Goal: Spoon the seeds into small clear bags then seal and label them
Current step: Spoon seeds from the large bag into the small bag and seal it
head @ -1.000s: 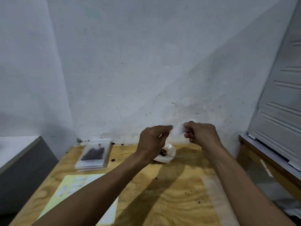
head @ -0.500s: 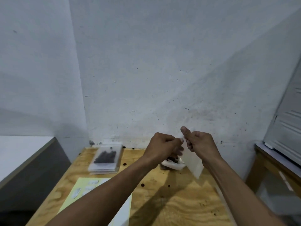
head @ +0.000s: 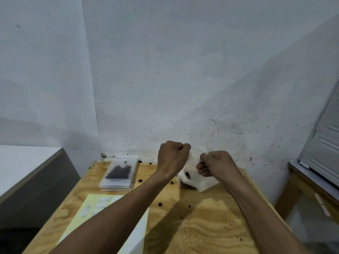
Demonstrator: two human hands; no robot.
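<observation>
My left hand (head: 172, 156) and my right hand (head: 214, 164) both pinch a small clear bag (head: 201, 182) held above the back of the wooden table (head: 211, 226). The bag hangs between the fists and looks pale and blurred, with a few dark seeds (head: 187, 174) showing by its left side. Behind and under the bag a white dish is mostly hidden. A stack of clear bags (head: 119, 173) with dark seeds in the top one lies at the back left. A yellow label sheet (head: 95, 209) with small white labels lies front left.
Loose dark seeds (head: 160, 204) are scattered over the table. A white wall stands right behind the table. A grey-white counter (head: 23, 162) is on the left. On the right are another wooden table (head: 311, 182) and a grey panel (head: 322, 147).
My hands have moved apart along the top of the bag, the left one higher now. The bag now hangs lower, between the fists. The camera has tilted and shifted.
</observation>
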